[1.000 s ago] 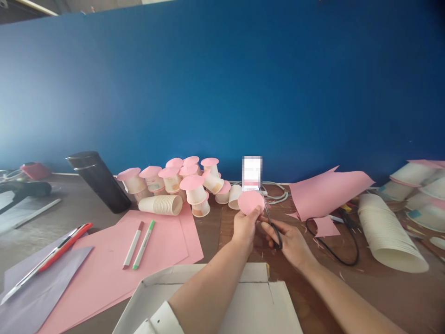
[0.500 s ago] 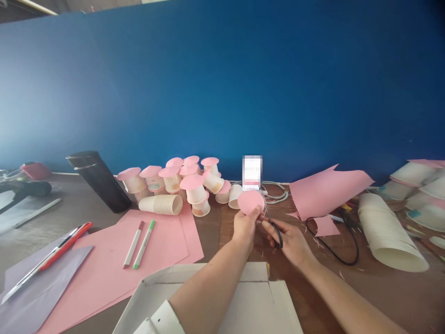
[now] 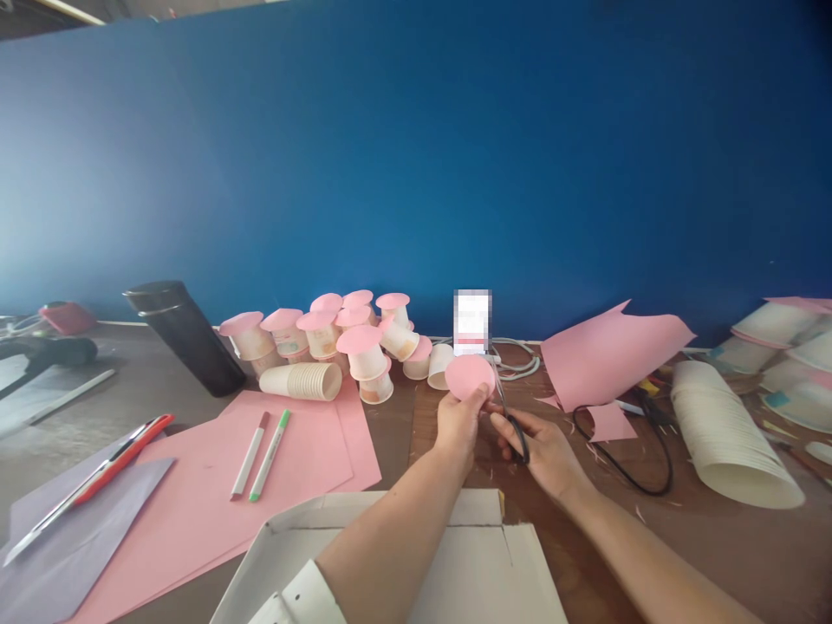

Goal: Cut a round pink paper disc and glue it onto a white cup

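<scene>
Scissors [image 3: 518, 436] nudged slightly right, pink disc [image 3: 469, 377] unmoved

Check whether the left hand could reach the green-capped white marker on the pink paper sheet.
Probably yes: the green-capped marker lies uncovered, nothing standing between it and the left hand, though that hand is pinching a round pink paper disc.

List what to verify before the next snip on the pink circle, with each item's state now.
1. Left hand pinches the pink circle by its lower edge: ok.
2. Right hand grips the scissors by the handles: ok.
3. Blades meet the circle's right edge: ok.
4. Blades open: cannot tell.
5. Left hand clear of the blades: cannot tell.
6. Black cable lies apart from the scissors: ok.
</scene>
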Demonstrator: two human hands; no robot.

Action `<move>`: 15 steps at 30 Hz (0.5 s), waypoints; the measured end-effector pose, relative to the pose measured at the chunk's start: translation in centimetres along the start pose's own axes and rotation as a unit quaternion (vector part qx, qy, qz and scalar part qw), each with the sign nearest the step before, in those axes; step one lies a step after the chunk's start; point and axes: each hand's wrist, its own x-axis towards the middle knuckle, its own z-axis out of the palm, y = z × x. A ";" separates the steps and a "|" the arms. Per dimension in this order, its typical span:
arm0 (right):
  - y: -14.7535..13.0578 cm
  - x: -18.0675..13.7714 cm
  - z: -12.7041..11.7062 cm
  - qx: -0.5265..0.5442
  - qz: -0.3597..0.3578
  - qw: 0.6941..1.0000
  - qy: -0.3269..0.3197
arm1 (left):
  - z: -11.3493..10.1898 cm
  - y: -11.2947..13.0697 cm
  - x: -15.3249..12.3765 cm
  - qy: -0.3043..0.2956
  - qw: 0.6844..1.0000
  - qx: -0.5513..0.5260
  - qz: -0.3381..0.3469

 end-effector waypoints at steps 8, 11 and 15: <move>-0.2 0.0 0.0 0.001 0.014 1.000 -0.002 | 0.1 0.2 -0.2 -0.005 1.000 0.008 0.000; -0.2 0.0 -0.1 -0.005 0.007 1.000 0.003 | 0.1 0.3 -0.2 -0.006 1.000 0.010 0.000; -0.1 0.0 -0.1 -0.015 0.004 1.000 -0.002 | 0.1 0.3 -0.3 -0.007 1.000 0.016 0.007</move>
